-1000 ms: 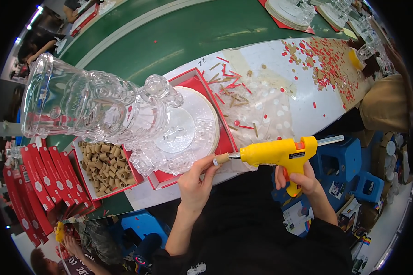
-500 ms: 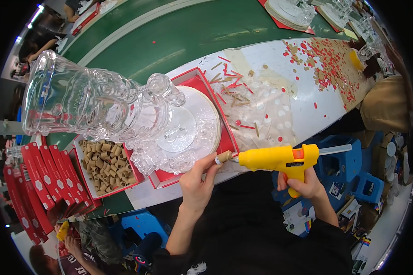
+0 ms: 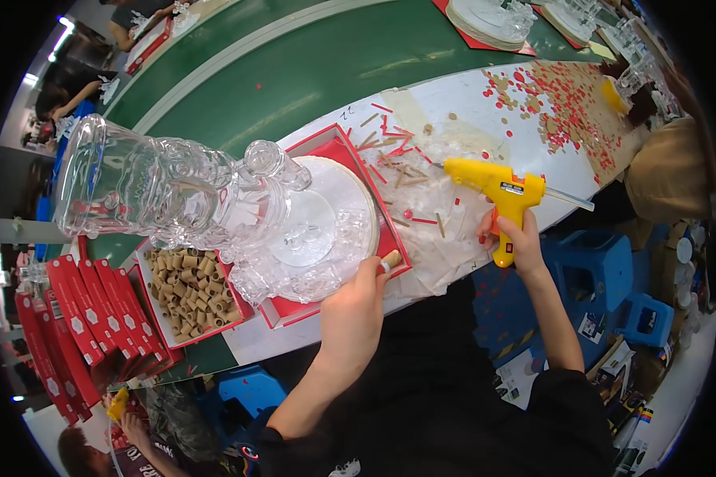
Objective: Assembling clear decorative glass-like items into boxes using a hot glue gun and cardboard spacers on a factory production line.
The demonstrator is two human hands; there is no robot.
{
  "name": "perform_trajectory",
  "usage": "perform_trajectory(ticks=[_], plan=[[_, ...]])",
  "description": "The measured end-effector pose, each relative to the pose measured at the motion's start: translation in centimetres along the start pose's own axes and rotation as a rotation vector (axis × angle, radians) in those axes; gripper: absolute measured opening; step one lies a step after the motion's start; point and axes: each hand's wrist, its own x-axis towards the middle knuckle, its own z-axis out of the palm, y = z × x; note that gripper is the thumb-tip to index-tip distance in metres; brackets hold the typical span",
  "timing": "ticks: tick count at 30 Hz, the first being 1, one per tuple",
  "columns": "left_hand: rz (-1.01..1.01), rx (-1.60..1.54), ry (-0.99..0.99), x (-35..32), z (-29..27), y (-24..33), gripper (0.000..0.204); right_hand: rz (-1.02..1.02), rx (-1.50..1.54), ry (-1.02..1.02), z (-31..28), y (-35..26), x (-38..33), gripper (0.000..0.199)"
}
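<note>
Between the fingertips of my left hand [image 3: 353, 319] is a short brown cardboard tube [image 3: 391, 258], at the near right corner of a shallow red box [image 3: 344, 143]. White round discs [image 3: 338, 179] and clear glass-like pieces [image 3: 274, 278] fill much of that box. A tall clear vessel [image 3: 127, 179] rises from the discs, leaning left in the picture. My right hand [image 3: 517, 237] grips the handle of a yellow glue gun [image 3: 493, 181], its nozzle toward the left above the table and apart from the tube. A clear glue stick [image 3: 569, 199] sticks out of its back.
Left of the box, a tray [image 3: 243, 314] holds many brown tubes. Flat red boxes [image 3: 79, 314] stand in a row beyond it. Red and brown strips [image 3: 406, 171] and small discs [image 3: 565, 111] litter the white table. Blue stools [image 3: 589, 254] stand below right; a co-worker sits at lower left.
The glue gun has moved up and away from the tube, its nozzle now over the littered table. My left hand has turned and brought the tube to the red box's corner.
</note>
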Motion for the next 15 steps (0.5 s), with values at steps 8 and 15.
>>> perform_trajectory(ticks=[8, 15], plan=[[0.049, 0.244, -0.224, 1.3, -0.9, 1.0, 0.015, 0.011, 0.013, -0.066, -0.1, -0.6, -0.1, 0.042], [0.119, 0.352, -0.304, 2.0, -0.2, 0.8, 0.024, -0.001, -0.023, -0.079, 0.0, -0.2, 0.0, 0.042]])
